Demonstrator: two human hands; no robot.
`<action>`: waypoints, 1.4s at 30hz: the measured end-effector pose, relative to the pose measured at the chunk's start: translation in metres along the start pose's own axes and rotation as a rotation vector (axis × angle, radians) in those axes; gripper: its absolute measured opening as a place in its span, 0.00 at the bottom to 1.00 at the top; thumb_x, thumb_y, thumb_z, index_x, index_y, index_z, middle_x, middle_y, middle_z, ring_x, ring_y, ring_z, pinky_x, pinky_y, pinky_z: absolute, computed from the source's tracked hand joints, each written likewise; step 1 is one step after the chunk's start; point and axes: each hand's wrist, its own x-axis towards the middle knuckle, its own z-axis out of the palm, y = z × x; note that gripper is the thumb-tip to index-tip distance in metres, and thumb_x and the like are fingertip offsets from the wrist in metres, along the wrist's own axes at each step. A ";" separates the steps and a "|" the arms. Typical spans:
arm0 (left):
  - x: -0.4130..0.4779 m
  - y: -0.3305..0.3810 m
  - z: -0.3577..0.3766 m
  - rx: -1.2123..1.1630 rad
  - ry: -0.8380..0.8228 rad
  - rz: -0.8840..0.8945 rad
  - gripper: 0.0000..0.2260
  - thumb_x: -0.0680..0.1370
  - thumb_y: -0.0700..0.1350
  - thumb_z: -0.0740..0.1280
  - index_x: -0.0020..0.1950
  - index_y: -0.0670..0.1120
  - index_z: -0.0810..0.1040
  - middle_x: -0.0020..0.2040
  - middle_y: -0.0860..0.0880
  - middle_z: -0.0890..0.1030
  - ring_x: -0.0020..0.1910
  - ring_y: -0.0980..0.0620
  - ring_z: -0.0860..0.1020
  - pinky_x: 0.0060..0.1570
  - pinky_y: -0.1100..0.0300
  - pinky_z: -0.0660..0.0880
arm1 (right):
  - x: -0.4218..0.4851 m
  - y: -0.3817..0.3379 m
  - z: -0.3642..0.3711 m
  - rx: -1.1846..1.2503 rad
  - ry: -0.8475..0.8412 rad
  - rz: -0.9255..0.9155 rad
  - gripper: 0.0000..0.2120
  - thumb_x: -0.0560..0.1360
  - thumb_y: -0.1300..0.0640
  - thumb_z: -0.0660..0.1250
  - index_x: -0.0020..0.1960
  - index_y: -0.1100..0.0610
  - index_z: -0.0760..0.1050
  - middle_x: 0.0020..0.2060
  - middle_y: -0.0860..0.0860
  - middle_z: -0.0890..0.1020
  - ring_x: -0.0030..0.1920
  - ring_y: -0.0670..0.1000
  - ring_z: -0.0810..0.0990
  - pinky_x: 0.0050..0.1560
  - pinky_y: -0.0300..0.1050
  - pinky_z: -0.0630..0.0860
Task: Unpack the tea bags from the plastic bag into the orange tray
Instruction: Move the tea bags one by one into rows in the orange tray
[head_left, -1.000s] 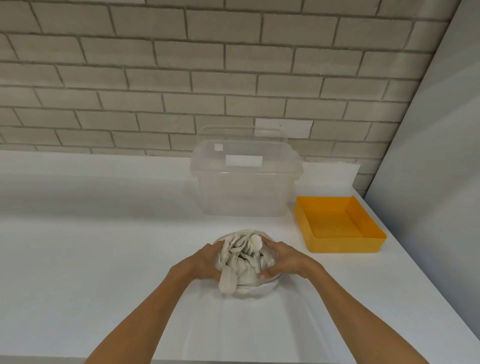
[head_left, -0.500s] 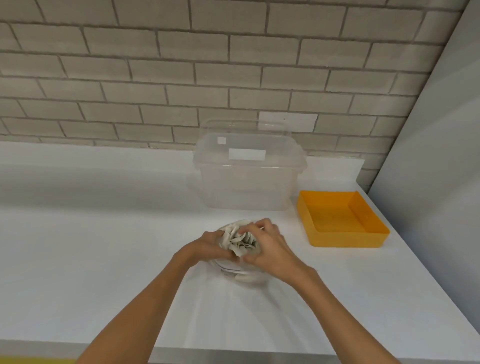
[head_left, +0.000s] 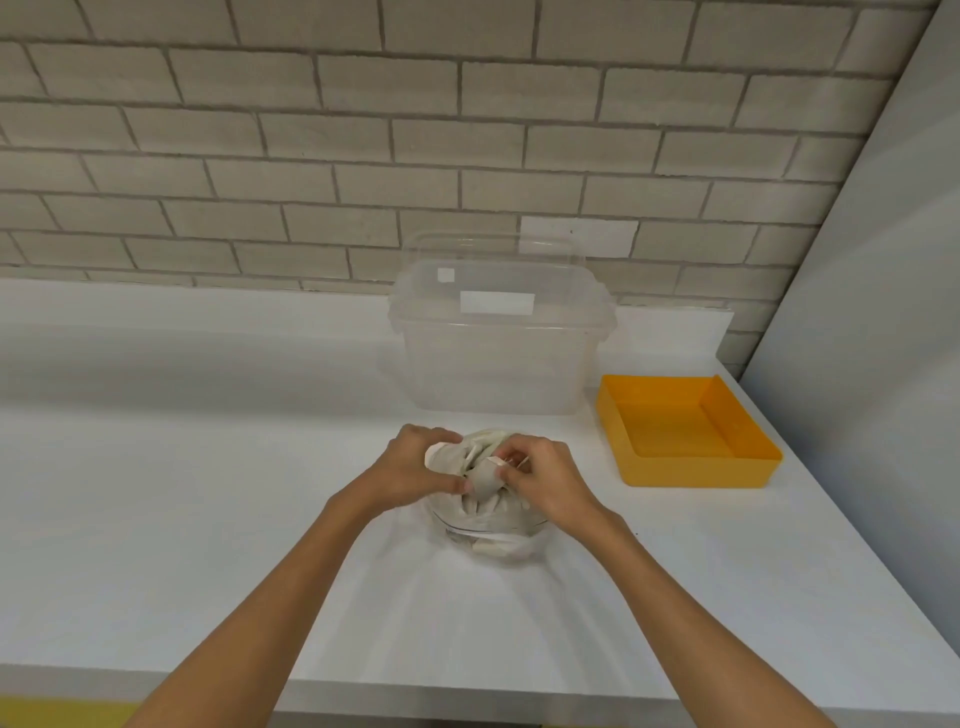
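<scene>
This looks like a plain utility or work room — a long white counter (head_left: 156, 493) runs along a wall of pale painted brick (head_left: 311, 156), with a smooth grey panel (head_left: 883, 364) closing off the right end. A clear plastic storage tub (head_left: 498, 364) and an orange tray (head_left: 696, 474) stand on it toward the back — stockroom gear more than home kitchenware.

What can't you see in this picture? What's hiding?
Head view only:
- Tea bags: how many is unknown. The left hand, the right hand and the crumpled plastic bag cover most of them.
- Plastic bag's opening: hidden under both hands, which grip its top.
- Tray: the floor strip beside its near wall is hidden by that wall.
- Elbows: cut off by the bottom edge.
</scene>
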 end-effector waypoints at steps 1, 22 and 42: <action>-0.001 0.004 -0.001 0.001 0.032 0.040 0.27 0.69 0.49 0.77 0.66 0.51 0.75 0.62 0.53 0.71 0.62 0.54 0.69 0.57 0.62 0.66 | 0.002 -0.001 -0.001 0.011 0.003 0.001 0.06 0.74 0.61 0.69 0.51 0.56 0.81 0.45 0.51 0.84 0.45 0.49 0.80 0.48 0.39 0.76; -0.002 0.009 0.004 -0.179 0.186 0.098 0.03 0.76 0.44 0.70 0.46 0.46 0.83 0.38 0.51 0.83 0.39 0.57 0.80 0.42 0.70 0.74 | 0.025 0.011 -0.023 0.038 0.050 0.256 0.08 0.76 0.55 0.68 0.46 0.61 0.80 0.42 0.53 0.82 0.42 0.50 0.78 0.39 0.37 0.70; 0.016 0.048 -0.022 -0.254 0.107 0.311 0.04 0.77 0.40 0.68 0.48 0.43 0.83 0.39 0.45 0.84 0.36 0.54 0.82 0.40 0.68 0.75 | -0.001 -0.010 -0.085 0.061 0.158 0.228 0.04 0.74 0.63 0.68 0.42 0.57 0.76 0.35 0.57 0.84 0.34 0.49 0.82 0.34 0.38 0.72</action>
